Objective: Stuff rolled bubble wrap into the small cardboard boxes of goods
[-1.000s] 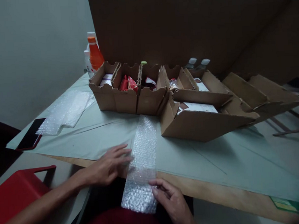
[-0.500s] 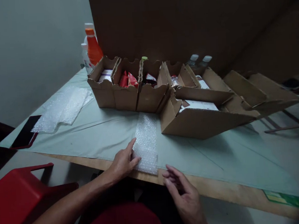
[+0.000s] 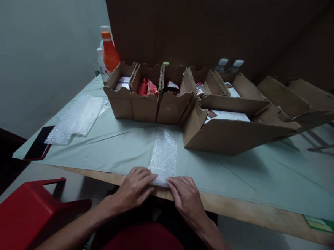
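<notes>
Between the hands, at the near edge of the bench (image 3: 241, 210): wrap strip (image 3: 164, 151), its near end gripped at the corners, left hand (image 3: 137, 186) on one, right hand (image 3: 186, 198) on the other. Rest of it lies flat, running away from the hands toward the box row (image 3: 144, 108). Loose wrap (image 3: 77, 118) and phone (image 3: 38, 144) sit beyond the left hand, front box (image 3: 231, 137) beyond the right.

Glossy, bumpy plastic bubble wrap (image 3: 163, 152); matt cardboard (image 3: 216, 136).
</notes>
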Available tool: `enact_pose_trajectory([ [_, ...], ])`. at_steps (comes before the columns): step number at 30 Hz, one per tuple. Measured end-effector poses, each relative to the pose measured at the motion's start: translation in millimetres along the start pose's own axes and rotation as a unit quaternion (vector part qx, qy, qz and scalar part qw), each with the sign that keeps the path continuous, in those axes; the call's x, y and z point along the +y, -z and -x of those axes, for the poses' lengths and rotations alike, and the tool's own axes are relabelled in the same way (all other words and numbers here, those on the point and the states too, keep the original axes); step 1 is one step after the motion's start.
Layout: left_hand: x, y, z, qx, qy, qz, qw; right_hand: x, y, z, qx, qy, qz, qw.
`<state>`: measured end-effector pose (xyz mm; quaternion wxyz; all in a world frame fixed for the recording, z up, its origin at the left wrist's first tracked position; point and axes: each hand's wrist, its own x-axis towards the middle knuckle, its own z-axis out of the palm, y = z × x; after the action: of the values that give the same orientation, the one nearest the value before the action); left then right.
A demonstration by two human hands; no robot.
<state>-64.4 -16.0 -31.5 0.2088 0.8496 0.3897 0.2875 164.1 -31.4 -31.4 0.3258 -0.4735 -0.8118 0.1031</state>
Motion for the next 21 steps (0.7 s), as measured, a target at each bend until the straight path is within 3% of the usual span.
enact_pose_trajectory([
  [3, 0.6, -6.8, -4.8, 0.014, 0.082, 0.02, 0.996, -0.9, 3.5, -2.7, 0.0, -0.054, 0.009, 0.998],
  [6, -3.7, -15.5, -13.8, 0.037, 0.123, -0.018, 0.992, -3.3, 4.0, 3.3, 0.071, -0.041, 0.081, 0.993],
  [8, -6.7, -18.9, -16.9, 0.039, 0.119, -0.057, 0.99, -5.5, 1.8, 8.6, 0.084, -0.008, 0.116, 0.99],
  [11, -7.4, -18.3, -15.3, 0.06, 0.101, -0.089, 0.989, -6.0, -4.9, 9.1, 0.029, 0.024, 0.134, 0.99],
  [14, -3.3, -11.7, -8.7, 0.07, 0.037, -0.078, 0.994, -2.6, -8.3, 1.6, -0.004, 0.023, 0.114, 0.993],
  [17, 1.4, -4.5, -1.6, 0.037, -0.013, -0.039, 0.998, -1.0, -1.7, -2.6, -0.021, 0.001, 0.049, 0.999],
  [21, -1.2, -4.6, -3.6, 0.029, 0.034, 0.004, 0.999, -4.4, 9.8, 1.8, -0.006, -0.02, 0.042, 0.999],
])
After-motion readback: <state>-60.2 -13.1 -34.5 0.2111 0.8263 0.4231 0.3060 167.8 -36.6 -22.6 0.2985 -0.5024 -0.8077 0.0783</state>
